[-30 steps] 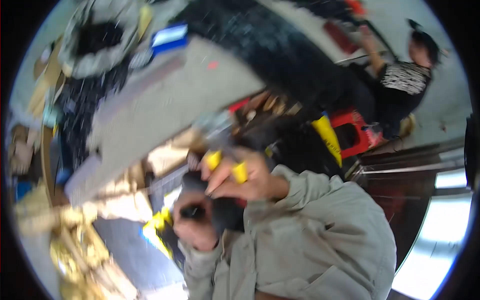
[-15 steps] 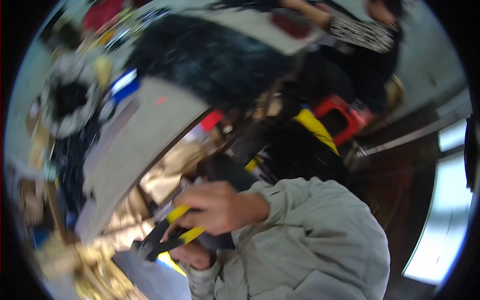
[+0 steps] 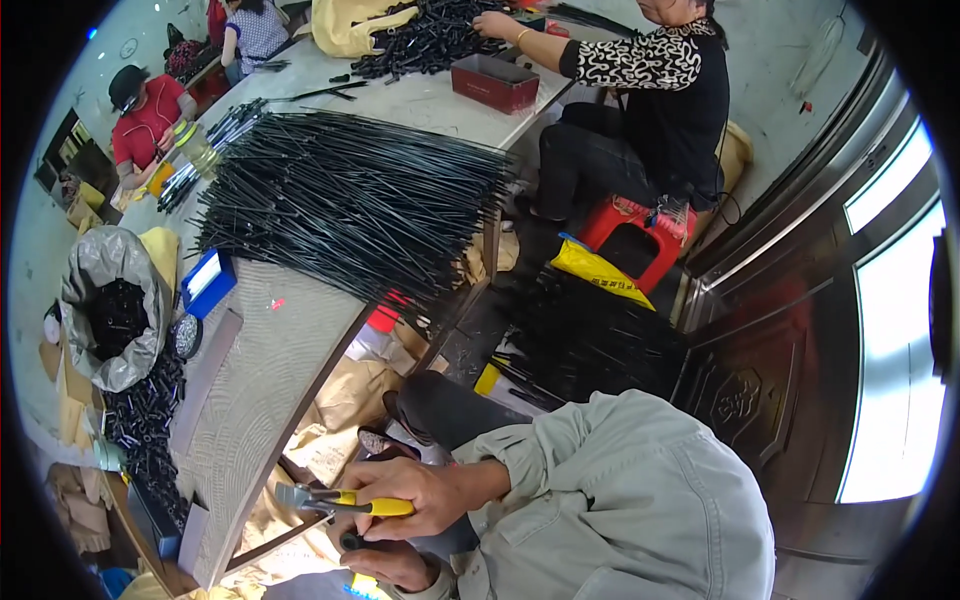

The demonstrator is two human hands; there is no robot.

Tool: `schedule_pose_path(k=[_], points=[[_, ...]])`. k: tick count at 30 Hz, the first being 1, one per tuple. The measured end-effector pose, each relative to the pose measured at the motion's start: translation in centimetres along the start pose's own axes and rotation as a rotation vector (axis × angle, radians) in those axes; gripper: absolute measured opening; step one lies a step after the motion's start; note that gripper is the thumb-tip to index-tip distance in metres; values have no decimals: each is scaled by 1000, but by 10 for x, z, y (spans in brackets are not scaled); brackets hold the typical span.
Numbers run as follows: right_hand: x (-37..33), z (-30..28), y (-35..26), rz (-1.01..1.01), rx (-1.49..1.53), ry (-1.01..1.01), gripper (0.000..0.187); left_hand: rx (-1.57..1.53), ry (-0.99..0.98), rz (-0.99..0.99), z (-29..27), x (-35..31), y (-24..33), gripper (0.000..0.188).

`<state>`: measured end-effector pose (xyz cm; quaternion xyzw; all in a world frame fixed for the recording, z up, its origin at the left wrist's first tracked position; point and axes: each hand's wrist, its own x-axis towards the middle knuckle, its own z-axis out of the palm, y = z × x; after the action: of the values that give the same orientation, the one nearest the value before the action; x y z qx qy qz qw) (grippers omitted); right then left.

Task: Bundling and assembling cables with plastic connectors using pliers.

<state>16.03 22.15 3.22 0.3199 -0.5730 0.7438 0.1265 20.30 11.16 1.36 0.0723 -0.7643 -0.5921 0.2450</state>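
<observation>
My right hand (image 3: 415, 495) is closed round pincers with yellow handles (image 3: 388, 507). Their grey metal head (image 3: 292, 496) points left, toward the table edge. Just below, my left hand (image 3: 398, 565) curls its fingers round a short black tubular piece (image 3: 350, 541), whose round end faces up. The pincers sit above this piece, and I cannot tell whether they touch it. Both hands are in front of my body, beside the near edge of the grey table (image 3: 265, 350).
A large pile of thin black rods (image 3: 350, 195) covers the table's middle. On the left are a grey sack (image 3: 120, 245), loose black parts (image 3: 145, 410) and a blue box (image 3: 208, 283). A co-worker (image 3: 650, 100) sits at the far right, on a red stool (image 3: 640, 240).
The view has shifted and steadied from a blur. The pincers' spread yellow handles have come closer together, and their head now points left instead of down-left.
</observation>
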Motion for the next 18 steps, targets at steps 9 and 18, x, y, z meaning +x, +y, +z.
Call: schedule_pose_path(k=[9,18], points=[[6,3,6,35,69,37,11,-246,-3,39,3,8,-9,54],[9,-1,11,104,111,-23,11,-228,13,210,12,17,6,50]])
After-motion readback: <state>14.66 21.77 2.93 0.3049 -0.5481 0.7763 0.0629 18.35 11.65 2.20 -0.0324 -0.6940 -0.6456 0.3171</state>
